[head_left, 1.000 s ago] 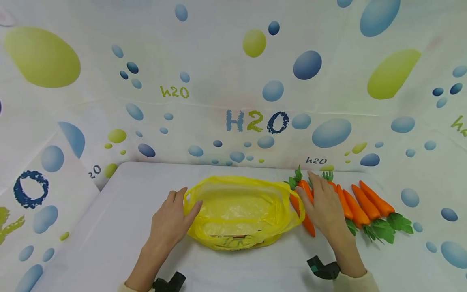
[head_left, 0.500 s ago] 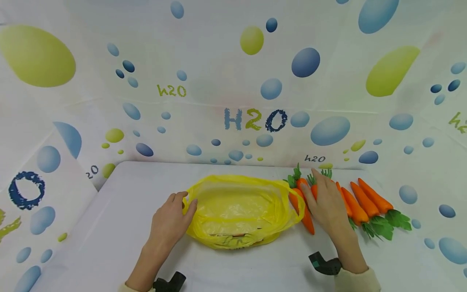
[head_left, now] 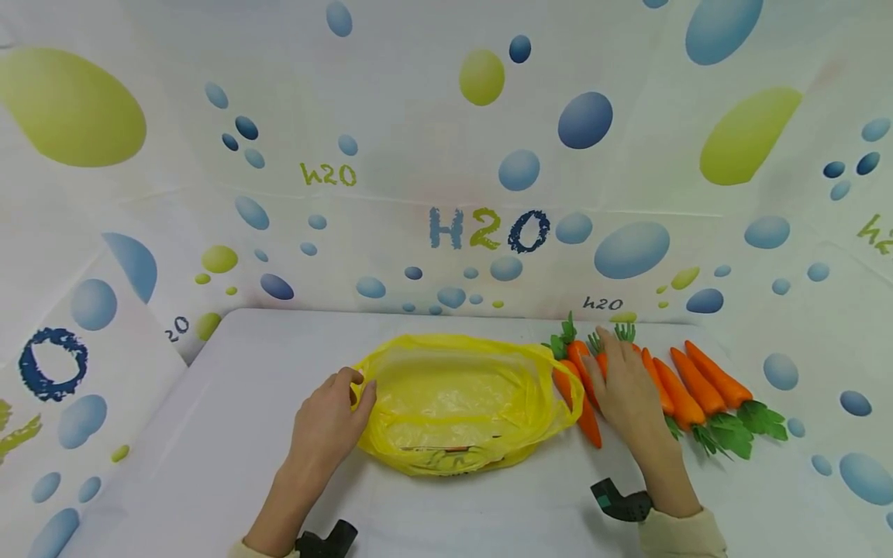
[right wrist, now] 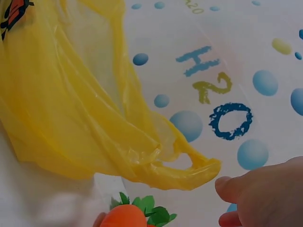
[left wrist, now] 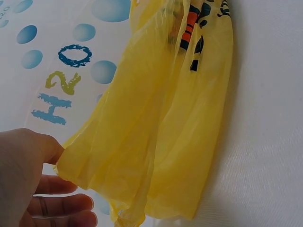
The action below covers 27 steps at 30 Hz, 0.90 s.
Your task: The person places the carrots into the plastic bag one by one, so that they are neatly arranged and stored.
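Observation:
A yellow plastic bag (head_left: 446, 403) lies on the table with its mouth spread open and a loop handle at each end. My left hand (head_left: 328, 426) is at its left end, thumb over the edge and fingers loosely bent; in the left wrist view the bag's corner covers the thumb tip of the left hand (left wrist: 28, 184). My right hand (head_left: 631, 395) lies over the carrots with fingers extended, hiding some of them. Its thumb points at the bag's right handle (right wrist: 203, 172), with a small gap in the right wrist view. One carrot (right wrist: 124, 217) shows there with green leaves.
Several orange carrots (head_left: 680, 391) with green leaves lie to the right of the right hand. Another carrot (head_left: 588, 422) sits by the bag's right handle. A white patterned cloth (head_left: 391, 256) rises behind the white table (head_left: 230, 434).
The left hand's fingers have bent a little and drawn closer to its thumb at the bag's edge. The right hand has shifted slightly right, away from the bag's handle. The bag stays in place.

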Each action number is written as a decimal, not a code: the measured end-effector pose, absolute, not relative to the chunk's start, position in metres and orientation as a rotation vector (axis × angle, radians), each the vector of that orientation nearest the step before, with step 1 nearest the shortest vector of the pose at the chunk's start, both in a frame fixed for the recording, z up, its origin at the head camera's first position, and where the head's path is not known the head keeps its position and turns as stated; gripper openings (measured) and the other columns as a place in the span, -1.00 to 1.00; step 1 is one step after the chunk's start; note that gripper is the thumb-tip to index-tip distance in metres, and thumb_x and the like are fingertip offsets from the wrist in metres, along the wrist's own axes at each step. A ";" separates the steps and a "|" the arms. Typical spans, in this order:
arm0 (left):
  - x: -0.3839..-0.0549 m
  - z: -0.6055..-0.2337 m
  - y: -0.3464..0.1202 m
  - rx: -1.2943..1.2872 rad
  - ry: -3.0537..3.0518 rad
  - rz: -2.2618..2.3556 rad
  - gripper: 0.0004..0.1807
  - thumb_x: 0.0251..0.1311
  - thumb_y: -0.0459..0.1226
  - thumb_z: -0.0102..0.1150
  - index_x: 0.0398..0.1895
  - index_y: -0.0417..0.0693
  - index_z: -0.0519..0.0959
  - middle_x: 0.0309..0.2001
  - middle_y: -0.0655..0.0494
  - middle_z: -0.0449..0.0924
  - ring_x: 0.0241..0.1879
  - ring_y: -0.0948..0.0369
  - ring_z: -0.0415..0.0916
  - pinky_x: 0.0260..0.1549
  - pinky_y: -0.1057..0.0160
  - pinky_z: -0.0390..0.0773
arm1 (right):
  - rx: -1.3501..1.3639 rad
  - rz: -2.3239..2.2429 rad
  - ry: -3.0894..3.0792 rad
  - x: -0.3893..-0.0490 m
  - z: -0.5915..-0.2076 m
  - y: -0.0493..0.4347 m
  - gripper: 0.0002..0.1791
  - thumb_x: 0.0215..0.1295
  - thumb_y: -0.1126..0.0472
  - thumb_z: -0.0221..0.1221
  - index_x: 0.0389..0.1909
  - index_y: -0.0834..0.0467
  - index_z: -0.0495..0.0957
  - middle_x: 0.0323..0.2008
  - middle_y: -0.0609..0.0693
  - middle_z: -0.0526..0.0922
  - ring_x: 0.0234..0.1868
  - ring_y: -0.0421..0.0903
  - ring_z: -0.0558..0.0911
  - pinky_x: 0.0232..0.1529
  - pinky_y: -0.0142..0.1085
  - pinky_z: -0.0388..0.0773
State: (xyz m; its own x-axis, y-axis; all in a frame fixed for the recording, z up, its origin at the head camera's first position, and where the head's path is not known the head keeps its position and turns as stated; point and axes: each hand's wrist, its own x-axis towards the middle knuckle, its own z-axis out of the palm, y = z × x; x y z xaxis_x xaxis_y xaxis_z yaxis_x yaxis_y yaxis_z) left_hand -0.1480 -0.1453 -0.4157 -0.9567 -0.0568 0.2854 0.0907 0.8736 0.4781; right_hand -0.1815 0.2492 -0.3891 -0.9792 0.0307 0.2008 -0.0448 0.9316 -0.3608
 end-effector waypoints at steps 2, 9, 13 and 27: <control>-0.148 -0.416 -0.145 -0.022 -2.758 -0.726 -0.68 0.35 -0.12 0.14 -0.10 -0.23 0.57 -0.39 -0.01 0.59 -0.54 0.15 0.43 -0.51 0.19 0.50 | -0.001 0.549 -2.907 -0.183 -0.390 0.250 -0.32 0.52 0.07 0.03 0.53 0.21 0.07 0.41 0.39 0.24 0.37 0.40 0.29 0.25 0.35 0.33; -0.147 -0.416 -0.143 -0.008 -2.766 -0.730 -0.70 0.35 -0.15 0.12 -0.13 -0.24 0.57 -0.42 0.00 0.56 -0.57 0.17 0.37 -0.53 0.26 0.45 | -0.039 0.565 -2.969 -0.189 -0.400 0.251 -0.29 0.51 0.06 0.05 0.53 0.23 0.05 0.43 0.41 0.20 0.39 0.42 0.26 0.24 0.36 0.32; -0.148 -0.416 -0.142 0.003 -2.764 -0.740 -0.71 0.34 -0.15 0.12 -0.15 -0.24 0.57 -0.43 0.01 0.56 -0.57 0.18 0.37 -0.52 0.26 0.46 | -0.042 0.586 -2.996 -0.193 -0.407 0.250 -0.29 0.50 0.04 0.06 0.52 0.24 0.07 0.40 0.41 0.23 0.38 0.40 0.28 0.24 0.32 0.35; -0.148 -0.418 -0.142 0.000 -2.723 -0.743 -0.75 0.32 -0.17 0.13 -0.22 -0.22 0.58 -0.48 0.03 0.53 -0.58 0.18 0.35 -0.54 0.27 0.43 | -0.006 0.584 -3.045 -0.197 -0.423 0.251 -0.29 0.49 0.08 0.09 0.49 0.34 0.09 0.35 0.42 0.27 0.33 0.39 0.35 0.25 0.28 0.37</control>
